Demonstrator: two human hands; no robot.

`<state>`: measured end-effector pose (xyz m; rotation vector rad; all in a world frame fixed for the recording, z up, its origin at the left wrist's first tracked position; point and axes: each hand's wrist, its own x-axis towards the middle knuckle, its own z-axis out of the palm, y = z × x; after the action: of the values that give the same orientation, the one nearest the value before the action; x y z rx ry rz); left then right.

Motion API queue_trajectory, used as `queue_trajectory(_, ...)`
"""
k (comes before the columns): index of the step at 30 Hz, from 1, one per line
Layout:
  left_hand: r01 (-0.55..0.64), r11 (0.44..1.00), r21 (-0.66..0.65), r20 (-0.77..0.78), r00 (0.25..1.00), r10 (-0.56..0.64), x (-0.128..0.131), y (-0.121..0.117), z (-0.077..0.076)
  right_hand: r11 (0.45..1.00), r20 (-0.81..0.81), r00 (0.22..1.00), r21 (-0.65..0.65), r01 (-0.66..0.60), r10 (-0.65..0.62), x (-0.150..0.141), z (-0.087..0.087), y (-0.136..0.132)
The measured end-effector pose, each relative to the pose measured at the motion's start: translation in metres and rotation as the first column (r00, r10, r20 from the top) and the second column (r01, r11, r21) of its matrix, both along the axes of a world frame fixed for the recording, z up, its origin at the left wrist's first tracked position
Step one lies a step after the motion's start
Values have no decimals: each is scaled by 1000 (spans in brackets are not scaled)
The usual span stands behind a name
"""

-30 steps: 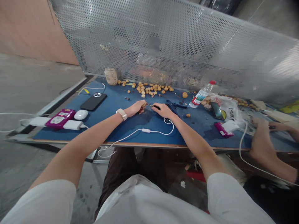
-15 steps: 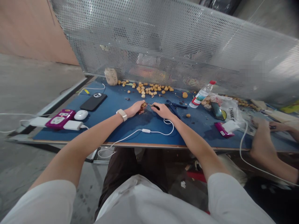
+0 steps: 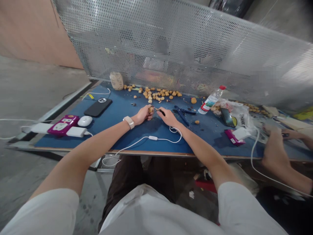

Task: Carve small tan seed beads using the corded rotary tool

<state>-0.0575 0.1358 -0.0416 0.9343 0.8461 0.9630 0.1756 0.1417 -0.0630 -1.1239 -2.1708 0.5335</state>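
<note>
Head view: left of the blue-handled pliers (image 3: 182,115) on the table (image 3: 132,140), the left hand (image 3: 143,115) had a closed grip on a small tan ball (image 3: 151,109); the right hand (image 3: 169,117) gripped a dark-handled tool (image 3: 161,112), tip close beside it, apparently working there.

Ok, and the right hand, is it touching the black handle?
Touching. The head view shows the black handle held in the fingers of the right hand, without gap between them.

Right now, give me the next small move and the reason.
I'd probably steady the left hand around its small tan piece, since the right hand holds a black-handled tool with its thin tip towards that piece; whether they touch is unclear.
</note>
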Motion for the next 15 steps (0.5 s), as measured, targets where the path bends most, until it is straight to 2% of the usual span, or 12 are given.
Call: queue_trajectory(15,-54,998,-35,70,996,56,3,-11,7,999,2,999,3,-32,32,-2,-2,0)
